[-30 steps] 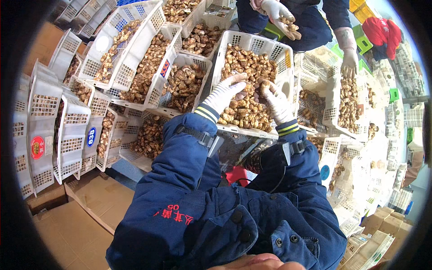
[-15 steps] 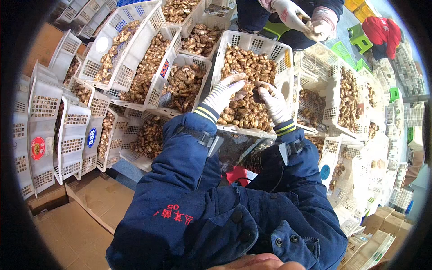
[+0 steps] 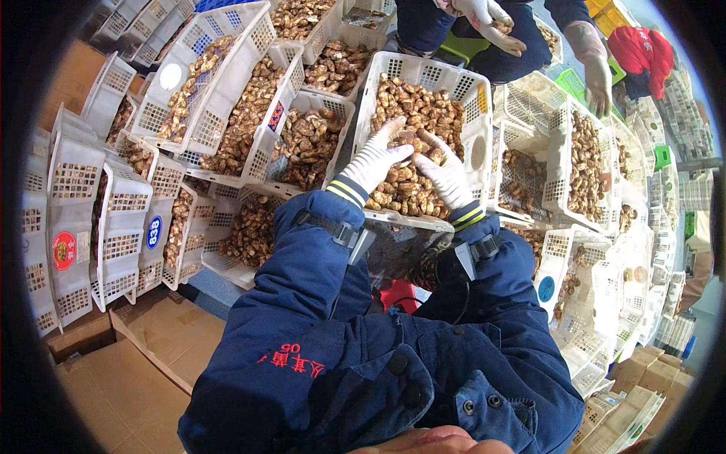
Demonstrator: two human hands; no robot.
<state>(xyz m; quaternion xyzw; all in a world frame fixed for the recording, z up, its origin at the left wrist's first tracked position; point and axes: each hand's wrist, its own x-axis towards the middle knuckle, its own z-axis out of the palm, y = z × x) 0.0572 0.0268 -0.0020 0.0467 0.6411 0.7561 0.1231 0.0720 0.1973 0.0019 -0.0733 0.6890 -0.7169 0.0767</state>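
Note:
A white plastic crate full of small brown mushrooms stands in front of me. Both my hands, in white striped gloves, are over the near half of the pile. My left hand curves round a brown mushroom, fingers on the far side and thumb on the near side. Close beside it on the right, the fingers and thumb of my right hand are spread apart, with mushrooms showing between them. Their tips come near the mushroom at my left hand. The hands partly cover the pile.
White crates of mushrooms crowd the left, and more crates stand at right. Across from me, a co-worker's gloved hands reach out past the crate. Flattened cardboard lies at lower left. A person in red is farther off.
My right hand has shifted slightly left and nearer, its fingers spreading; the dark piece at its fingertips no longer shows. The co-worker's hands have parted, one reaching down to the right.

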